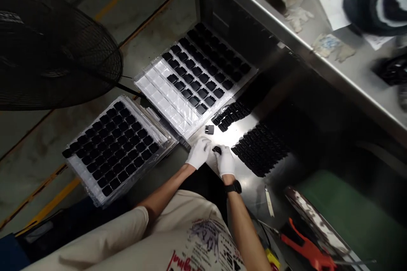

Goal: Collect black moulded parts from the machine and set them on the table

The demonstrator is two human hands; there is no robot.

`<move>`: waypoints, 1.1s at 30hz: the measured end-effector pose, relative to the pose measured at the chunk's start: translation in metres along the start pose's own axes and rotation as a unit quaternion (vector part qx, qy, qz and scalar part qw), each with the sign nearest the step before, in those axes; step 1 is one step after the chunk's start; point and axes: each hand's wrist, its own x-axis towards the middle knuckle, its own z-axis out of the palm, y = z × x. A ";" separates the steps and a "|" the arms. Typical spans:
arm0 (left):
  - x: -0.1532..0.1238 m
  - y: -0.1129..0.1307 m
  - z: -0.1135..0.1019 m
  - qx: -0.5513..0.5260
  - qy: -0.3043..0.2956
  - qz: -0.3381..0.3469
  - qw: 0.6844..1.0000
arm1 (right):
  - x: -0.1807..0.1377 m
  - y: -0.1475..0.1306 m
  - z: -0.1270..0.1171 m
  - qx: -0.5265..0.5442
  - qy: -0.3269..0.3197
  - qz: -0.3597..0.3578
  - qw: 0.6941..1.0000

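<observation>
Steel workbench (254, 194) over concrete floor (152, 34), one fan (47, 42) alongside. Two clear trays (193, 76) of black parts, two loose heaps (260, 148). Left hand (199, 152) and right hand (225, 160), both gloved, pinching one small black part (217, 150) above bench edge.

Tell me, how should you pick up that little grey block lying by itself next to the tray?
Probably pinch the little grey block across its two short sides, coming straight down from above. It lies alone on the metal table, with bare surface all round it, just beyond the left hand. The clear tray edge sits close behind, so a sideways reach looks more awkward.
</observation>
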 end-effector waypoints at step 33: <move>0.113 0.039 -0.058 0.266 -0.166 0.120 0.942 | 0.038 -0.027 -0.001 0.041 0.144 0.050 0.987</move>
